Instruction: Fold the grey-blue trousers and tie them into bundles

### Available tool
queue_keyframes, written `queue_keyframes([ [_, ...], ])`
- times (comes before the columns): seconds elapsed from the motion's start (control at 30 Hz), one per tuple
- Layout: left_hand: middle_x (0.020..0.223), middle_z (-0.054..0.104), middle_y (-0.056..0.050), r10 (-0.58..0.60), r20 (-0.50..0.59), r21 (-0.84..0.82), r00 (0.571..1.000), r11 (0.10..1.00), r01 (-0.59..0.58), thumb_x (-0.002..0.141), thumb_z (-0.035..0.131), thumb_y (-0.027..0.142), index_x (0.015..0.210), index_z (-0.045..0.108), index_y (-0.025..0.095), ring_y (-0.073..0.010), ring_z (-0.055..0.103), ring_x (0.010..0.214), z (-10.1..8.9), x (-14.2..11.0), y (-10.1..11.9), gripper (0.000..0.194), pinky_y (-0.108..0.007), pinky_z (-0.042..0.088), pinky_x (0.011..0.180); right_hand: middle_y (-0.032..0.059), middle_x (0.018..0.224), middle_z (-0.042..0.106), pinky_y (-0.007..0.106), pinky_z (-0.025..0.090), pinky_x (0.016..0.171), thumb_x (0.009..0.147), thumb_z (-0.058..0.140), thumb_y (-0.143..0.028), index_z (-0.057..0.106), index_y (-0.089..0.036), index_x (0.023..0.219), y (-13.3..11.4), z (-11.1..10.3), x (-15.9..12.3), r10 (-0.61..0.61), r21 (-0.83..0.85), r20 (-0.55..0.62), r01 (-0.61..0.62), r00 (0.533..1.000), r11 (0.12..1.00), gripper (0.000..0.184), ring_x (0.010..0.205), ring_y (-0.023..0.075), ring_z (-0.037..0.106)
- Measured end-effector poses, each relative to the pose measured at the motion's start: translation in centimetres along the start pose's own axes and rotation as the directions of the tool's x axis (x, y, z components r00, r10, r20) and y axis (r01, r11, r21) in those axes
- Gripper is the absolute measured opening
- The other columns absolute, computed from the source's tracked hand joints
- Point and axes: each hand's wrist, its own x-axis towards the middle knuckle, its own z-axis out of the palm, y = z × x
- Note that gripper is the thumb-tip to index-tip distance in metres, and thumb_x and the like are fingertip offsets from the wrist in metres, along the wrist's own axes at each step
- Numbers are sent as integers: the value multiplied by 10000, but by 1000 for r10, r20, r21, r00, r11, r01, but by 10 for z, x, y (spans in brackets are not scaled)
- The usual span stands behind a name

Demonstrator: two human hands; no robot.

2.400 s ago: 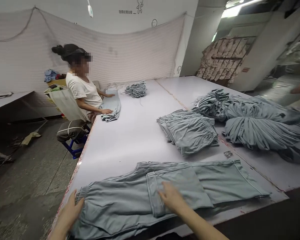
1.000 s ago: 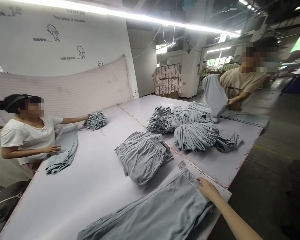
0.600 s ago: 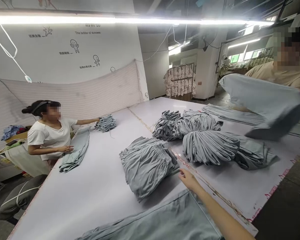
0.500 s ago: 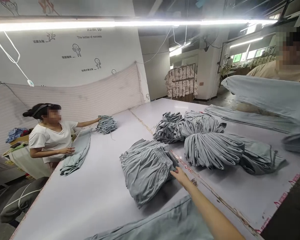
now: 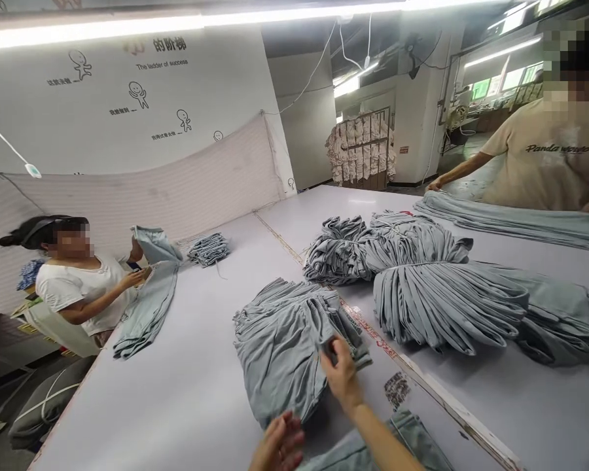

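Observation:
A stack of folded grey-green trousers (image 5: pixel 282 350) with gathered elastic waists lies on the table before me. My right hand (image 5: pixel 342 376) has its fingers closed round a lifted edge of the top pair, on the stack's right side. Just below the stack's near edge is my left hand (image 5: pixel 279 441), fingers apart and slightly curled, holding nothing. Under my right forearm, another flat grey-green garment (image 5: pixel 415 438) shows in part at the bottom of the view.
Tied bundles of similar garments (image 5: pixel 446 304) lie to the right. A co-worker at the left (image 5: pixel 81 281) handles a pale garment beside a small folded pile (image 5: pixel 209 248). Another person (image 5: pixel 550 150) stands behind long cloth (image 5: pixel 510 222). A taped seam (image 5: pixel 422 386) crosses the table (image 5: pixel 186 399).
My right hand has moved onto the stack and pulled up an edge. My left hand has come into view. The left co-worker has lifted a garment; the right one has lowered the cloth.

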Motion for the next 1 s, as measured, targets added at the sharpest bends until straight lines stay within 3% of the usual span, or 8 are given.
queue_keyframes([
  [0.07, 1280, 624, -107, 59, 28, -312, 998, 949, -47, 814, 544, 533, 1138, 633, 256, -286, 598, 1149, -5, -2, 27, 435, -453, 483, 968, 144, 1324, 526, 411, 395, 1046, 823, 453, -182, 559, -201, 975, -26, 9, -22, -243, 133, 168, 222, 955, 966, 187, 1239, 247, 480],
  [0.13, 1145, 698, -119, 129, 26, -540, 991, 836, -95, 774, 597, 554, 1091, 667, 198, -282, 654, 1034, -13, -12, 51, 481, -427, 514, 913, 122, 1403, 481, 378, 361, 1086, 746, 478, -97, 577, -189, 1030, -47, 22, -48, -455, 255, 389, 381, 801, 889, 315, 1310, 224, 425],
  [0.23, 936, 753, -127, 51, -13, -575, 999, 817, -49, 727, 660, 549, 977, 697, 122, -273, 698, 865, -30, -31, 69, 496, -376, 554, 800, 112, 1386, 516, 391, 333, 1106, 676, 557, -119, 616, -181, 1012, -61, 41, -83, -614, 402, 576, 467, 539, 787, 346, 1319, 242, 426],
  [0.3, 905, 758, -129, -21, -96, -486, 995, 874, -28, 696, 736, 415, 1025, 669, 101, -292, 708, 837, -40, -38, 68, 459, -385, 566, 773, 100, 1331, 568, 382, 365, 1083, 698, 600, -193, 639, -195, 986, -57, 46, -91, -628, 451, 622, 441, 468, 776, 290, 1284, 242, 469],
  [0.37, 910, 759, -130, -59, -198, -429, 978, 902, -33, 679, 762, 304, 1157, 596, 95, -310, 711, 842, -46, -41, 62, 547, -411, 574, 773, 92, 1294, 591, 377, 403, 1051, 744, 597, -243, 641, -212, 1019, -45, 41, -82, -567, 396, 623, 408, 539, 822, 281, 1249, 231, 502],
  [0.53, 899, 763, -124, -126, -335, -528, 934, 846, -75, 669, 770, 227, 1299, 481, 105, -326, 691, 944, -55, -55, 58, 704, -420, 594, 792, 197, 1260, 565, 499, 425, 992, 866, 455, -264, 585, -138, 1182, -6, 4, 0, -72, -298, 278, 158, 958, 941, 365, 1181, 314, 528],
  [0.73, 803, 764, -119, -70, -426, -600, 902, 768, -224, 721, 673, 118, 1027, 649, 60, -310, 713, 852, -84, -89, 88, 312, -387, 624, 728, 178, 1177, 573, 460, 461, 887, 876, 485, -457, 505, -147, 1275, 9, -12, 64, 349, -703, 239, -87, 906, 706, 505, 1122, 326, 548],
  [1.0, 727, 755, -92, 134, -597, -510, 791, 699, -502, 822, 488, 59, 873, 654, 83, -223, 715, 637, -128, -140, 110, 175, -349, 627, 636, 193, 1120, 626, 411, 464, 840, 883, 479, -413, 455, -103, 1270, 0, -7, 57, 343, -704, 236, -84, 909, 705, 496, 1019, 303, 624],
])
